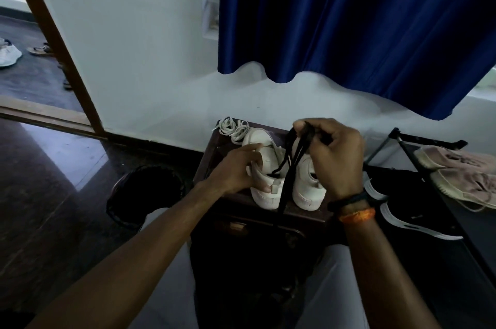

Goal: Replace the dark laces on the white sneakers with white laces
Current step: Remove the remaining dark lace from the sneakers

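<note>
Your right hand [332, 156] is curled around a bunch of dark lace [288, 165], pinching it above the two white sneakers [265, 167], which stand side by side, heels toward you, on the small dark surface [212, 151]. The lace runs slack from your grip down into the left sneaker and also trails past the front edge of the surface. Your left hand [236, 170] rests against the outer side of the left sneaker with its fingers fairly straight, forefinger reaching along the shoe, steadying it.

The lace looks soft, flat and very light; it should give no resistance of its own and is likely to drag only where it passes through the eyelets. Take it close to the shoe rather than at the loose end, so each pull works on one crossing. The sneakers look light too, and will probably tip or slide if you tug hard, so keep that bracing hand on the side wall or the heel.

The white laces [233, 127] lie in a loose tangle at the far corner of the surface, just behind the left sneaker's toe. Expect them to be equally limp; pick one up by its tip.
</note>
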Tool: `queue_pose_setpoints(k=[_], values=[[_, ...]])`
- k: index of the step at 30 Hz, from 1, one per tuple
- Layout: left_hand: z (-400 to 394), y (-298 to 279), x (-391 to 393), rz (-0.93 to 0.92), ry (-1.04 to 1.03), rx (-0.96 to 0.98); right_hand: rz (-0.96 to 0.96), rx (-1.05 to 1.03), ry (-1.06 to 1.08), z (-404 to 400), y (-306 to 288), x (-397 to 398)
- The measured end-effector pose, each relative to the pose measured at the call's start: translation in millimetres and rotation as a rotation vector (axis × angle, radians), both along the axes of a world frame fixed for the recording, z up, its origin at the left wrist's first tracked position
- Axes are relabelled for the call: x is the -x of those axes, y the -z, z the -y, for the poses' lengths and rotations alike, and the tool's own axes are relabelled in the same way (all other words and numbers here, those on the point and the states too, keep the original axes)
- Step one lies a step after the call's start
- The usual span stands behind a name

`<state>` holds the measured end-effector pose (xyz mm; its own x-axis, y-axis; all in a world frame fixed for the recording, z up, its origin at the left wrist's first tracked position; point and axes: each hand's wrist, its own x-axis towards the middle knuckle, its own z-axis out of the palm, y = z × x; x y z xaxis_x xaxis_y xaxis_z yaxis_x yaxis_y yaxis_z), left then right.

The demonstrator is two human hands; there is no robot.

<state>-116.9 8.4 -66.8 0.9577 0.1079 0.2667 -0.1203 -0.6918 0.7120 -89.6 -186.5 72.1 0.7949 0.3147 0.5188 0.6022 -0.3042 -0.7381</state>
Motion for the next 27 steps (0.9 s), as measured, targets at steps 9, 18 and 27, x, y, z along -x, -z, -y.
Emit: queue_pose_setpoints(k=[9,18,27], values=[[-2.1,-2.8,-7.2,-0.044,0.087,0.103,-0.07,0.118,-0.155,-18.8,-32.8,-17.7],[-1.9,-16.6,1.7,-0.088,0.17,0.388,0.073,0.218,-0.055,-28.8,-41.3,-37.9],[13.5,-114.7,2.3,0.103,0.057,0.937,0.059,0.354,-0.122,-59.9,-45.0,-44.0]])
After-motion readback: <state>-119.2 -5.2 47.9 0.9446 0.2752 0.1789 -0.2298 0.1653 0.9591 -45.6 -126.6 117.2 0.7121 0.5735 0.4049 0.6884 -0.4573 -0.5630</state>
